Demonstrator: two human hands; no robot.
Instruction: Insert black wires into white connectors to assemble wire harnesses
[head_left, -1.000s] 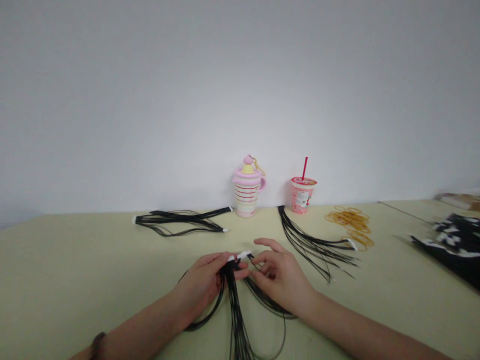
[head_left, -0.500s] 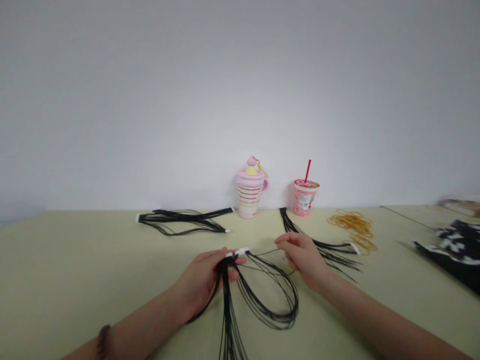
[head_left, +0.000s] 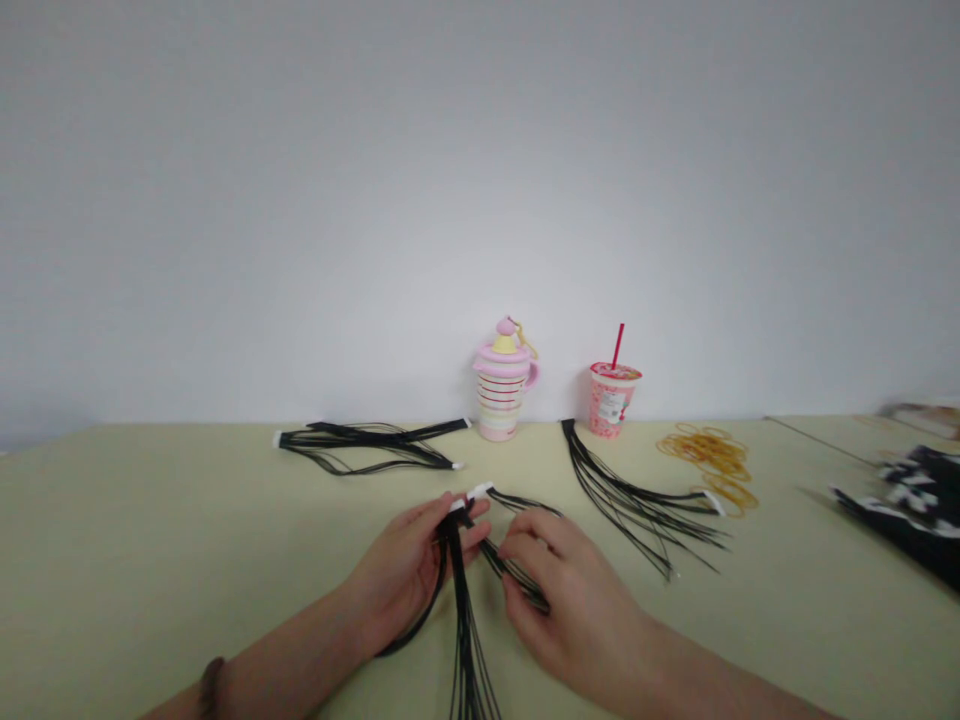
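A black wire harness (head_left: 466,625) with white connectors (head_left: 480,491) is held up at the middle front of the table. My left hand (head_left: 409,565) is closed round its connector end, thumb on top, with one white connector at the thumb tip and another just past the fingers. Loose wires hang down toward me from this grip. My right hand (head_left: 574,595) curls over the looped wires on the right side of the harness, fingers bent round the strands. Part of the loop is hidden behind this hand.
Another black harness (head_left: 367,438) lies at the back left and a third harness (head_left: 637,490) at the right. A striped cup with a pink lid (head_left: 500,390), a pink drink cup (head_left: 611,400), yellow rubber bands (head_left: 709,455) and a black-and-white cloth (head_left: 919,500) are around them.
My right hand has moved left and toward me, from a single thin wire onto the looped bundle, which is now gathered in its fingers. My left hand keeps its hold.
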